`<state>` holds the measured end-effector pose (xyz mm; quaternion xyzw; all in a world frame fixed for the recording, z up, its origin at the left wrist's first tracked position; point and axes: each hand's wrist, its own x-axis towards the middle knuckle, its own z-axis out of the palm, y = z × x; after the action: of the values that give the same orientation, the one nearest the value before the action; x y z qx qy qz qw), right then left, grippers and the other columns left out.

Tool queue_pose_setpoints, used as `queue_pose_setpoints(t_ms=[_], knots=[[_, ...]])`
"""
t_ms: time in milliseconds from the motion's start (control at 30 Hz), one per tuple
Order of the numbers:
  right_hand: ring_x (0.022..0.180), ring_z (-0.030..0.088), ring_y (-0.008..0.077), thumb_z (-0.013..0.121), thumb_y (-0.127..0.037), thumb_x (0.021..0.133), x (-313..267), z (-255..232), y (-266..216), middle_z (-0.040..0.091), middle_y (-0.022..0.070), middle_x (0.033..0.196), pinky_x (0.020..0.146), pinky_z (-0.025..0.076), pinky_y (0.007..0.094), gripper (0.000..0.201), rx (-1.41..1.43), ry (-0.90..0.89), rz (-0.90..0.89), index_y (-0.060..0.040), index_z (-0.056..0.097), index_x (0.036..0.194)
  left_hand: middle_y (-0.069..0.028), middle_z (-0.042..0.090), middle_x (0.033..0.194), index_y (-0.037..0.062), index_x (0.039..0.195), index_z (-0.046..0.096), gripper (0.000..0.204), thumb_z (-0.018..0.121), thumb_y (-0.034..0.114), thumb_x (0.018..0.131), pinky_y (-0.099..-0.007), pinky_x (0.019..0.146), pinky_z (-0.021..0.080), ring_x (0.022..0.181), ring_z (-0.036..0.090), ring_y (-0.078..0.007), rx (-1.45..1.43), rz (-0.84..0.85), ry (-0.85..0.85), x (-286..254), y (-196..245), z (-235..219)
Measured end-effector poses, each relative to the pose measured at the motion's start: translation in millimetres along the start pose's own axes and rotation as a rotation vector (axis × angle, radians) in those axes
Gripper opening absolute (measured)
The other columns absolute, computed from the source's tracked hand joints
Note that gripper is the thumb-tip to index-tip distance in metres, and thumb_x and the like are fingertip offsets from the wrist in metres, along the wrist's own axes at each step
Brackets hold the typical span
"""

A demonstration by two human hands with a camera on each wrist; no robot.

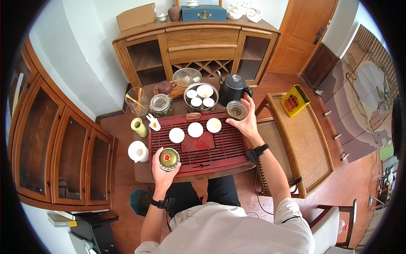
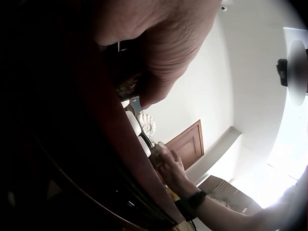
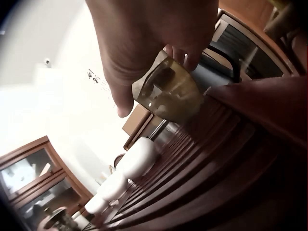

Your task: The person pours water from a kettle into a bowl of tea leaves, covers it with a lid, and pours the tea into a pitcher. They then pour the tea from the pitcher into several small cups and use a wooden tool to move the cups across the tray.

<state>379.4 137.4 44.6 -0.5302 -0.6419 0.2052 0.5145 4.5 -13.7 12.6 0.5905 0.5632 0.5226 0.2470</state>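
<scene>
My left hand (image 1: pixel 163 173) holds a lidded bowl (image 1: pixel 169 159) with a gold-green top and a red knob, over the front left of the red slatted tea tray (image 1: pixel 203 164). In the left wrist view my left fingers (image 2: pixel 166 57) largely hide the bowl. At the tray's back right corner, my right hand (image 1: pixel 248 122) has its thumb and fingers round a clear glass pitcher (image 3: pixel 171 91) containing pale yellow-green liquid. Three small white cups (image 1: pixel 195 130) stand in a row on the tray between the hands.
Behind the tray are a metal pot (image 1: pixel 201 106) with white cups, a black kettle (image 1: pixel 233 88) and a lidded glass jar (image 1: pixel 160 103). A white pitcher (image 1: pixel 138 151) and green holder (image 1: pixel 138 127) flank the left side. A rattan stand (image 1: pixel 311 146) bears a yellow tin (image 1: pixel 294 101).
</scene>
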Motion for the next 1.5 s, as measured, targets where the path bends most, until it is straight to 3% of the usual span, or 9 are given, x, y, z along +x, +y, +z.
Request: queue_pose_setpoints(t_ms=[233,333,667,933,1333,1500], knots=[[0.133,0.065,0.0351,0.102,-0.026,0.069,6,-6,7,0.066,0.0228,0.142,0.116,0.051,0.0463,0.126,0.008,-0.037,0.006,-0.0081,0.019,0.164,-0.0120,0.061,0.137,0.0034,0.148,0.052,0.086,0.095,0.005,0.073,-0.0387,0.111,0.050,0.127,0.061,-0.0243,0.034,-0.004,-0.016,0,-4,-1],[0.131,0.066,0.0343,0.101,-0.026,0.070,6,-7,10,0.068,0.0214,0.139,0.115,0.051,0.0456,0.124,0.024,-0.054,0.009,-0.0081,0.021,0.163,-0.0120,0.061,0.138,0.0036,0.148,0.052,0.086,0.094,0.005,0.073,-0.0385,0.111,0.050,0.127,0.062,-0.0242,0.028,-0.013,-0.021,0,-3,-1],[0.129,0.067,0.0323,0.101,-0.023,0.069,12,-12,3,0.070,0.0190,0.135,0.115,0.051,0.0438,0.119,-0.009,-0.083,0.082,-0.0092,0.028,0.161,-0.0118,0.061,0.138,0.0033,0.149,0.051,0.088,0.094,0.005,0.073,-0.0384,0.112,0.050,0.128,0.061,-0.0245,0.011,-0.041,-0.023,0,-1,-1],[0.131,0.065,0.0285,0.102,-0.016,0.066,10,-23,-14,0.068,0.0179,0.138,0.116,0.050,0.0434,0.113,0.030,-0.210,0.088,-0.0087,0.037,0.159,-0.0117,0.061,0.138,0.0035,0.149,0.052,0.087,0.095,0.005,0.073,-0.0388,0.112,0.049,0.129,0.061,-0.0245,0.017,-0.048,-0.034,1,5,-2],[0.131,0.065,0.0237,0.103,-0.018,0.066,11,-24,-48,0.069,0.0128,0.137,0.116,0.050,0.0397,0.105,-0.056,-0.334,0.065,-0.0069,0.046,0.154,-0.0105,0.061,0.135,0.0037,0.148,0.052,0.086,0.095,0.005,0.073,-0.0379,0.111,0.050,0.126,0.061,-0.0230,-0.014,-0.041,-0.033,1,0,-2],[0.127,0.068,0.0284,0.103,-0.021,0.065,12,-22,-44,0.072,0.0159,0.133,0.112,0.053,0.0400,0.101,-0.071,-0.366,0.010,-0.0067,0.051,0.150,-0.0105,0.062,0.133,0.0039,0.148,0.052,0.086,0.095,0.006,0.073,-0.0380,0.110,0.050,0.125,0.062,-0.0233,-0.028,-0.035,-0.031,1,1,-3]])
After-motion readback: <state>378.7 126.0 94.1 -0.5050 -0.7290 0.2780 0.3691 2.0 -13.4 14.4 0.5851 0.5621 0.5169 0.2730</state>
